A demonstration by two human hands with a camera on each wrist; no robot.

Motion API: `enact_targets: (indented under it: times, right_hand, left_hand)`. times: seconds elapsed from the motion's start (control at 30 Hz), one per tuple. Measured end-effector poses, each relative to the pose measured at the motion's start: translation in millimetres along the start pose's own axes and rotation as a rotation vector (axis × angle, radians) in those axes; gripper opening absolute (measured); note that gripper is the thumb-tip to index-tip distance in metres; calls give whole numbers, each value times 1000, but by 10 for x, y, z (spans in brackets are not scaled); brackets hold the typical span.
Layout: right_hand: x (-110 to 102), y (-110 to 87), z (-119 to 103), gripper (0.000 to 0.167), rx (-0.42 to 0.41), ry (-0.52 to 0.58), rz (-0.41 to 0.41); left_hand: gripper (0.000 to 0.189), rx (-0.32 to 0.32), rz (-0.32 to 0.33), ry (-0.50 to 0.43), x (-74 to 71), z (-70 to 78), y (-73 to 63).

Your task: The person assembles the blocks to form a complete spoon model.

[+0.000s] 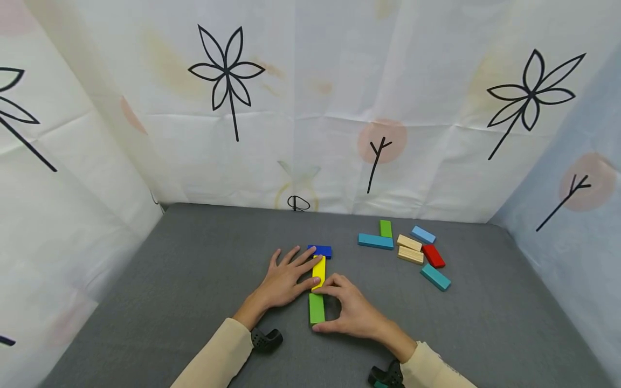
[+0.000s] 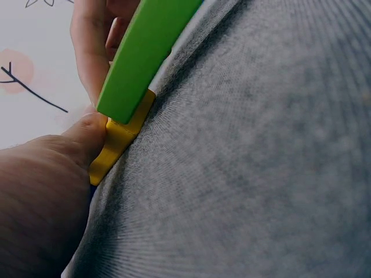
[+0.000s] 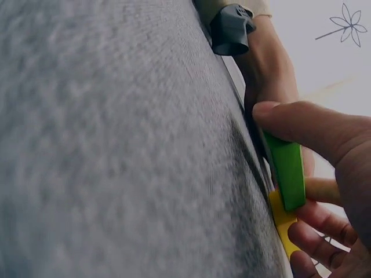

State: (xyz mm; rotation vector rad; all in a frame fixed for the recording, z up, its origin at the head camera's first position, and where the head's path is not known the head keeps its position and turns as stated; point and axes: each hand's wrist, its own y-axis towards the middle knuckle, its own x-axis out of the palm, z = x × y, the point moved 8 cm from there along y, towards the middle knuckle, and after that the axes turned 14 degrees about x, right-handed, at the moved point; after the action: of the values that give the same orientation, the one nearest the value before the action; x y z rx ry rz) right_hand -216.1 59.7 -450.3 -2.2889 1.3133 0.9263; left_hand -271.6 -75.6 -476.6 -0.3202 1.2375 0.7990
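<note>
Three blocks form a rough column on the grey table: a dark blue block (image 1: pixel 324 251) lying crosswise at the far end, a yellow block (image 1: pixel 318 267), and a green block (image 1: pixel 317 309) nearest me. My left hand (image 1: pixel 283 283) lies with fingers spread over the left side, its thumb and fingertips touching the yellow block. Thumb and forefinger of my right hand (image 1: pixel 356 310) pinch the green block by its two ends. In the left wrist view the green block (image 2: pixel 145 63) meets or overlaps the notched end of the yellow block (image 2: pixel 119 139); the right wrist view shows the pinch from low down.
To the right back lie a teal-blue block (image 1: pixel 375 241) with another green block (image 1: pixel 385 228) against it. Beside them are two wooden blocks (image 1: pixel 410 255), a red block (image 1: pixel 433 256), a light blue block (image 1: pixel 423 234) and a teal block (image 1: pixel 435 277). Patterned cloth walls (image 1: pixel 310 81) enclose the table.
</note>
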Motion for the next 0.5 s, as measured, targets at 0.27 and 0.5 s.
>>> enact_targets:
  times: [0.27, 0.5]
  right_hand:
    - [2, 7, -1, 60, 33, -24, 48]
    - [15, 14, 41, 63, 58, -19, 58]
  left_hand:
    - [61, -4, -2, -6, -4, 11, -4]
    - [61, -8, -4, -6, 3, 8, 0]
